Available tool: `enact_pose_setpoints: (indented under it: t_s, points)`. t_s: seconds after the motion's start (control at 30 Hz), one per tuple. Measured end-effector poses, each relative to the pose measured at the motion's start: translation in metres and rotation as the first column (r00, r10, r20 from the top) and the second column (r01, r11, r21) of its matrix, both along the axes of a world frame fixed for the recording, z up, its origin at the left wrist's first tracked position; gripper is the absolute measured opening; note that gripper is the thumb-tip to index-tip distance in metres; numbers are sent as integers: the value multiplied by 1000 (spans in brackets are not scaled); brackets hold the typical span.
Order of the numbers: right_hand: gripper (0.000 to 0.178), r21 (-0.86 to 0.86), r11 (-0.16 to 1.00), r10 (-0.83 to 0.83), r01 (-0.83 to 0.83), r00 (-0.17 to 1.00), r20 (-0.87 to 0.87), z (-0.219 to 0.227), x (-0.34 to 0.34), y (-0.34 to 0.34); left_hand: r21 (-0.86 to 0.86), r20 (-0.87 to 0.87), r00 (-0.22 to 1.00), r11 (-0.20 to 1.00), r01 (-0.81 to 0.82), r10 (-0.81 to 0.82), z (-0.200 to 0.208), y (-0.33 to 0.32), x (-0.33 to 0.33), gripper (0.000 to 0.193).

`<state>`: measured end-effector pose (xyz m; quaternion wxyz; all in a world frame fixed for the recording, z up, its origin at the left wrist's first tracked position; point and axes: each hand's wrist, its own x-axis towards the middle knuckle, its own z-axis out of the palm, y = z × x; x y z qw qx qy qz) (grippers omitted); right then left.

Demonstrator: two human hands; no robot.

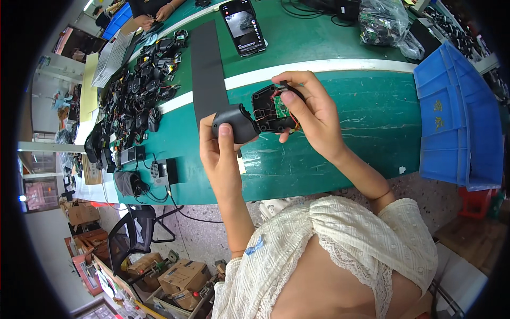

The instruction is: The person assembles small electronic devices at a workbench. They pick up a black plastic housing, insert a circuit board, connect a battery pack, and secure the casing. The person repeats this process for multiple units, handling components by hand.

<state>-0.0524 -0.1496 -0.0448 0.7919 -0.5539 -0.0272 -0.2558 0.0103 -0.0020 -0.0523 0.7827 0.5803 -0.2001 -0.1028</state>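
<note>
My left hand (220, 146) grips a black plastic cover (231, 120), thumb pressed on its smooth outer face. In my right hand (313, 109) is an opened black housing (259, 99) with a green circuit board (280, 108) and thin red and orange wires inside. The right thumb lies over the board, and the fingers curl round the housing's far side. Cover and housing are held side by side above the green table, their edges meeting or nearly so; whether wires join them I cannot tell.
A heap of black plastic parts (139, 80) covers the table's left side. A phone (243, 26) stands beyond my hands beside a dark grey strip (208, 64). Blue bins (451, 117) stand right. A bag of circuit boards (380, 24) lies far right. Another person's hands (154, 18) work at the far left.
</note>
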Motion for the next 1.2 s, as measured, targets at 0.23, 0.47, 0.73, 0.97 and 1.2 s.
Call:
enact_pose_setpoints:
  t_s: [0.23,0.47,0.73,0.97,1.2]
  points:
    - [24,32,999,0,4,992,-123,8,-14,15,126,61,997,991,-44,36,16,20,-17,32]
    - [20,-129,991,-49,35,993,-107,23,-29,17,577,496,853,796,-182,-164,51,47,-18,11]
    - [15,-213,971,-125,113,991,-45,39,-47,25,346,510,860,914,-214,9,79,29,-38,17]
    - [18,-421,896,-210,140,970,-123,39,-62,20,467,406,897,883,-41,-174,75,2,-37,16]
    - [13,-154,978,-168,143,971,-167,23,-51,19,381,679,723,901,-206,-122,57,-9,-31,20]
